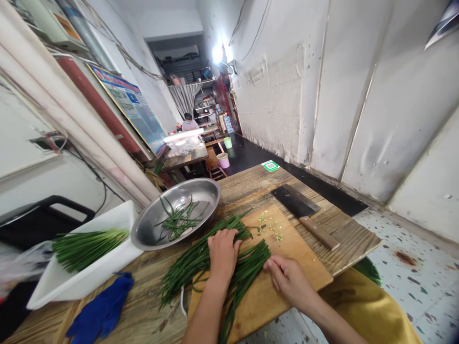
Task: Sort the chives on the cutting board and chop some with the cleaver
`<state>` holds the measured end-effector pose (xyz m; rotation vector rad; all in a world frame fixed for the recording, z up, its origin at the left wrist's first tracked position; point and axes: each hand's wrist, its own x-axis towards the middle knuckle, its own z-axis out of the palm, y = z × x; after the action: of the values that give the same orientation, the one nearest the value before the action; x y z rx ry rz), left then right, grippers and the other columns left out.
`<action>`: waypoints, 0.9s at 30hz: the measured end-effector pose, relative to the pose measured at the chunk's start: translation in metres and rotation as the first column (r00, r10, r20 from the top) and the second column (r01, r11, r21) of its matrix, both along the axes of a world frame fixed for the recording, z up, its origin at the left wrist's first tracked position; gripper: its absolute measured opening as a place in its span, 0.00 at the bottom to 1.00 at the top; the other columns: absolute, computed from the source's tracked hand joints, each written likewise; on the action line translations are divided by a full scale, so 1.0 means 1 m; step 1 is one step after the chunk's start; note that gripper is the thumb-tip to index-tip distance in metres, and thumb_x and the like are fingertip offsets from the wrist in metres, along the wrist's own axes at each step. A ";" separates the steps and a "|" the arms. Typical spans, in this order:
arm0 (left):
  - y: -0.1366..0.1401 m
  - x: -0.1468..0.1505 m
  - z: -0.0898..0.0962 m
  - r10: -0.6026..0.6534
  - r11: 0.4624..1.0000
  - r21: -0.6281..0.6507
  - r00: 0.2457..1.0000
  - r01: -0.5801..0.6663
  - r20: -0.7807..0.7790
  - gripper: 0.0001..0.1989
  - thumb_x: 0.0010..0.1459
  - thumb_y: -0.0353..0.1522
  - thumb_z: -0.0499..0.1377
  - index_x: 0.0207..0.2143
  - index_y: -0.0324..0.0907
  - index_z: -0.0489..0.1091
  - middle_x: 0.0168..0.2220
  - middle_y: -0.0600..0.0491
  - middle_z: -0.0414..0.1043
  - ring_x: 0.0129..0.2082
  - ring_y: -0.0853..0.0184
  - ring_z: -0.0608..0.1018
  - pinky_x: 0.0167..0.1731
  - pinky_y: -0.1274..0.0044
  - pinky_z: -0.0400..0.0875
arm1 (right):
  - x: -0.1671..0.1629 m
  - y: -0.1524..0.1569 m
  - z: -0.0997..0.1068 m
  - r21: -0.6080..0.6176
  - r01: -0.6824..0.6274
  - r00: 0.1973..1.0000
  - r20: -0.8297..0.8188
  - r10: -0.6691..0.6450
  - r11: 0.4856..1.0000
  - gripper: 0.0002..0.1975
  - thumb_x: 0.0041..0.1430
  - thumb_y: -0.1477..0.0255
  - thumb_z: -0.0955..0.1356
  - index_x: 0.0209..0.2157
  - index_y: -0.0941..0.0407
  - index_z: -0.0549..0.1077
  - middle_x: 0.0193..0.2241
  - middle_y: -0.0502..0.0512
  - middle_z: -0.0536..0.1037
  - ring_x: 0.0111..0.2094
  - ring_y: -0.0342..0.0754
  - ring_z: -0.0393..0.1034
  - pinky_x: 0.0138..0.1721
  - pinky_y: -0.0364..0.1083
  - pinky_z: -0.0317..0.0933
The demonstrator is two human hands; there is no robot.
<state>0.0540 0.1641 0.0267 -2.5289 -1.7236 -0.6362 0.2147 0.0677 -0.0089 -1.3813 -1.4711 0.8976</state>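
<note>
A wooden cutting board (301,267) bears two bunches of green garlic chives. My left hand (223,255) is closed over the chives (193,260) of the upper bunch, its fingers curled onto the stalks. Beside the cut ends of the lower chives (251,263), my right hand (289,277) has its fingers pinched together; whatever may be between the fingertips is hidden. Small chopped stem bits (276,231) are scattered at the board's far side. A cleaver (296,203) with a wooden handle lies past the board on the right.
A steel bowl (210,191) holding loose chives stands left of the board. Further left is a white tray (86,282) with another chive bunch. A blue glove (102,308) lies on the wooden table (143,301). In the background a person (189,123) sits at another table.
</note>
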 end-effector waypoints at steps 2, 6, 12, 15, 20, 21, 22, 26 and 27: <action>0.001 -0.001 -0.001 -0.020 1.000 -0.020 1.000 0.020 0.001 0.08 0.50 0.32 0.61 0.35 0.44 0.72 0.34 0.52 0.72 0.38 0.62 0.69 0.37 0.72 0.54 | 0.000 0.000 0.000 0.001 -0.006 1.000 0.006 0.006 1.000 0.17 0.63 0.67 0.55 0.28 0.58 0.68 0.12 0.44 0.62 0.15 0.41 0.58 0.20 0.40 0.51; 0.004 -0.006 -0.002 -0.068 0.996 -0.058 0.998 0.069 0.005 0.05 0.51 0.31 0.61 0.33 0.45 0.74 0.33 0.52 0.72 0.38 0.63 0.69 0.36 0.73 0.56 | 0.000 0.000 0.002 0.003 -0.010 1.000 0.009 0.009 1.000 0.16 0.63 0.67 0.56 0.28 0.58 0.68 0.11 0.44 0.62 0.15 0.41 0.58 0.20 0.39 0.52; 0.006 -0.010 0.000 -0.114 0.987 -0.109 0.992 0.119 0.055 0.07 0.54 0.29 0.56 0.31 0.43 0.75 0.32 0.51 0.72 0.36 0.65 0.70 0.37 0.74 0.60 | 0.000 0.002 0.001 0.015 -0.002 1.000 0.013 0.002 1.000 0.17 0.63 0.67 0.56 0.27 0.57 0.68 0.11 0.44 0.61 0.15 0.40 0.58 0.20 0.39 0.51; 0.006 -0.009 0.000 -0.133 0.986 -0.092 0.990 0.138 0.053 0.08 0.55 0.28 0.55 0.29 0.43 0.75 0.31 0.50 0.72 0.35 0.65 0.70 0.37 0.73 0.61 | 0.000 0.002 -0.001 0.025 -0.005 1.000 0.006 0.005 1.000 0.16 0.63 0.67 0.56 0.27 0.57 0.68 0.11 0.44 0.60 0.15 0.40 0.58 0.20 0.39 0.51; 0.003 -0.006 0.000 -0.124 0.992 -0.011 0.983 0.127 0.135 0.10 0.57 0.30 0.52 0.33 0.42 0.74 0.33 0.50 0.74 0.36 0.65 0.72 0.40 0.72 0.63 | 0.000 0.002 -0.001 0.024 -0.008 1.000 0.007 0.008 1.000 0.17 0.63 0.67 0.56 0.27 0.57 0.68 0.11 0.44 0.61 0.15 0.41 0.58 0.19 0.39 0.51; 0.002 -0.005 -0.001 -0.122 0.992 0.000 0.979 0.124 0.161 0.10 0.57 0.31 0.52 0.33 0.42 0.74 0.33 0.50 0.75 0.36 0.65 0.72 0.40 0.72 0.63 | 0.000 0.002 0.000 0.021 -0.012 1.000 0.007 0.012 1.000 0.16 0.63 0.67 0.56 0.27 0.57 0.68 0.11 0.44 0.61 0.15 0.41 0.58 0.19 0.39 0.51; 0.001 -0.003 -0.002 -0.122 0.992 0.006 0.974 0.123 0.189 0.10 0.57 0.31 0.52 0.33 0.42 0.73 0.33 0.51 0.75 0.36 0.65 0.73 0.40 0.72 0.63 | 0.000 0.002 0.000 0.018 -0.015 1.000 0.005 0.015 1.000 0.16 0.63 0.67 0.56 0.27 0.57 0.68 0.12 0.44 0.62 0.15 0.41 0.58 0.19 0.39 0.51; -0.002 0.007 -0.007 -0.098 0.991 -0.058 0.939 0.124 0.330 0.09 0.55 0.32 0.53 0.33 0.41 0.73 0.33 0.51 0.76 0.35 0.65 0.74 0.40 0.72 0.66 | 0.000 0.001 0.002 0.009 -0.020 1.000 0.002 0.020 1.000 0.16 0.63 0.67 0.56 0.27 0.57 0.68 0.12 0.44 0.61 0.15 0.40 0.58 0.19 0.39 0.51; -0.002 0.008 -0.007 -0.089 0.988 -0.084 0.925 0.129 0.370 0.10 0.55 0.32 0.53 0.33 0.41 0.73 0.34 0.51 0.76 0.35 0.66 0.75 0.40 0.72 0.66 | 0.000 0.001 0.002 0.007 -0.019 1.000 0.000 0.019 1.000 0.16 0.63 0.67 0.56 0.27 0.57 0.68 0.12 0.44 0.61 0.15 0.40 0.58 0.19 0.39 0.50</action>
<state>0.0624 0.1619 0.0194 -2.7344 -1.7659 -1.1160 0.2150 0.0688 -0.0068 -1.3641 -1.4888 0.9036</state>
